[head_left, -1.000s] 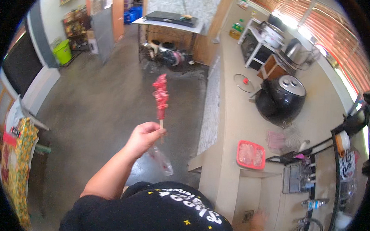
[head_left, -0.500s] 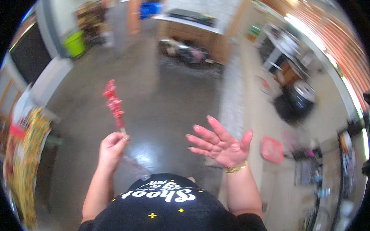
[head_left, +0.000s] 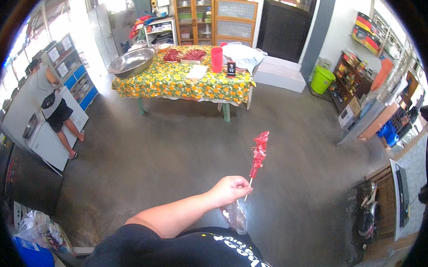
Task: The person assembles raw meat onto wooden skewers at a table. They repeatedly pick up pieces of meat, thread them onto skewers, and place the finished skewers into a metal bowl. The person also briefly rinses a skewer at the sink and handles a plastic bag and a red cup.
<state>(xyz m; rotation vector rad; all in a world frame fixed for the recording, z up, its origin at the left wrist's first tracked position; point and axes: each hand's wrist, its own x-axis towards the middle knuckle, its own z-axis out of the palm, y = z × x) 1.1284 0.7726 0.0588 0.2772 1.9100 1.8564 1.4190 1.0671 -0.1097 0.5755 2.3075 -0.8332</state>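
My left hand (head_left: 231,189) is closed, pinching the bare stick end of a meat skewer (head_left: 258,154). The skewer points upward, with red, raw-looking pieces of meat threaded along most of its length. Below the same hand hangs a clear plastic bag (head_left: 236,216); it looks held in the lower fingers, though the hand partly hides where they meet. Both things are above the grey floor, away from any table. My right hand is out of the picture.
Ahead stands a table with a yellow floral cloth (head_left: 178,88), bearing several meat skewers (head_left: 189,54), a metal basin (head_left: 132,62) and a red pitcher (head_left: 216,59). A person (head_left: 57,107) is at a white chest at left. A green bin (head_left: 322,80) stands right, past white steps (head_left: 279,79).
My view has swung left, from the kitchen counter toward the cloth-covered table. My left hand still grips the skewer. My open right hand has gone out of view.
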